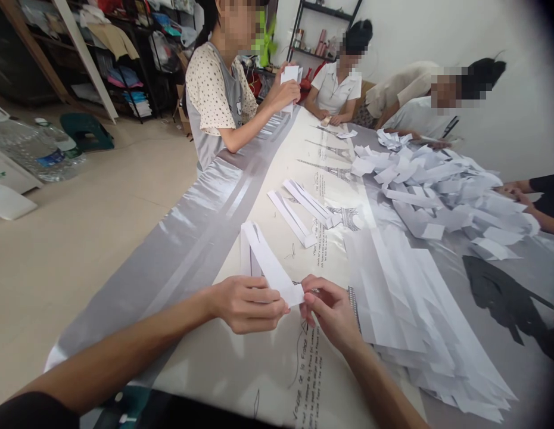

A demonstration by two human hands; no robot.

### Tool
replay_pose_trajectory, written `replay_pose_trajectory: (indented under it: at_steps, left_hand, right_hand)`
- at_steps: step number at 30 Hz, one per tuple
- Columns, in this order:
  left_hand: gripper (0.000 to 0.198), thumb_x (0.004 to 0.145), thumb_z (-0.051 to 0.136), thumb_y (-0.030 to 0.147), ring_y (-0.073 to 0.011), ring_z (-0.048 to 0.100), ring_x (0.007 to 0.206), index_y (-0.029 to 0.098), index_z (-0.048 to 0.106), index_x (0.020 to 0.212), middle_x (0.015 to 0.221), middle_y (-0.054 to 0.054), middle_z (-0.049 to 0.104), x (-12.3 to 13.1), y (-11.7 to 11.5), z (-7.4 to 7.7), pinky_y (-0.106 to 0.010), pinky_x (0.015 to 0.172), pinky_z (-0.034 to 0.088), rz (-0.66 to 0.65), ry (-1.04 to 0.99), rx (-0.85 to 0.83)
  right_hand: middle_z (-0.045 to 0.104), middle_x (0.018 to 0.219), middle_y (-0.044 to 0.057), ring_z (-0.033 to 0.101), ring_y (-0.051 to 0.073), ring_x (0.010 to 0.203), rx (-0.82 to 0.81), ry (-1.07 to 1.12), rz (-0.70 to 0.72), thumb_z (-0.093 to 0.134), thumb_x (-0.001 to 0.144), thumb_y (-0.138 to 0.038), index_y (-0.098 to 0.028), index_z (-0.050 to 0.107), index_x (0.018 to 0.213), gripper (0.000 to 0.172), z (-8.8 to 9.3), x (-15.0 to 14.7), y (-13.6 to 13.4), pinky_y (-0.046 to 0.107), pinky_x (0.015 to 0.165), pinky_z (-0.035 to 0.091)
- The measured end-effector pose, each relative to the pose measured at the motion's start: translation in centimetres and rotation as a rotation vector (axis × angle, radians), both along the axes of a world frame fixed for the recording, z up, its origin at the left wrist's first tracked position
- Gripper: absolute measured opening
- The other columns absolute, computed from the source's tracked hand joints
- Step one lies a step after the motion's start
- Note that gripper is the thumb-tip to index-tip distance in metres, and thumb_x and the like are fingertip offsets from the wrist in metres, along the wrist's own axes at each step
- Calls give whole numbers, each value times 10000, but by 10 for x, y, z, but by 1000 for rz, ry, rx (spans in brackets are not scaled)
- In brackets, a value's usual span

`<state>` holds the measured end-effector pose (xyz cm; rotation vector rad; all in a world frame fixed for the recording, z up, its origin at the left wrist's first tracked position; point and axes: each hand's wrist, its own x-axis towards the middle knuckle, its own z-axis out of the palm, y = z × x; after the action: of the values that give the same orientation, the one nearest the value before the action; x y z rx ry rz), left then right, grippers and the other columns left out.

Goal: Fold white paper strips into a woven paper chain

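White and folded, the paper strip (273, 262) is held in the head view over the printed tablecloth (205, 357), its long axis slanted from far left to near right. Both forearms are angled inward. Its near side is clasped by the curled left hand (250, 304); its near-right end is pinched between the right hand's (330, 307) thumb and fingers.

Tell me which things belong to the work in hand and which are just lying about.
Likely part of the work:
held paper strip
two folded paper strips
layered paper sheets
heaped paper pieces

Apparently just lying about:
green stool
clear plastic bottles
beige cloth
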<state>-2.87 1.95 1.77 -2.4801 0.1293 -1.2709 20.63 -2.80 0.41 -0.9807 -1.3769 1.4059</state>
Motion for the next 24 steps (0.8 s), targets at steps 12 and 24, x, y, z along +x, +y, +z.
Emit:
replay_pose_trajectory:
  at_steps: [12, 24]
  left_hand:
    - [253, 857, 677, 36, -131, 616, 679, 170, 626, 649, 771, -19, 665, 5, -4, -3, -263, 484, 409, 67, 38, -37]
    - [222, 854, 679, 28, -146, 573, 656, 141, 631, 669, 754, -32, 618, 8, -2, -12, -280, 535, 450, 103, 147, -63]
  right_hand:
    - [728, 855, 75, 693, 184, 688, -229, 29, 37, 794, 843, -392, -185, 766, 849, 209, 5, -1, 2, 275, 542, 532]
    - [767, 856, 72, 677, 195, 753, -315, -47, -74, 821, 809, -433, -187, 790, 874, 256, 0, -1, 0, 338, 756, 553]
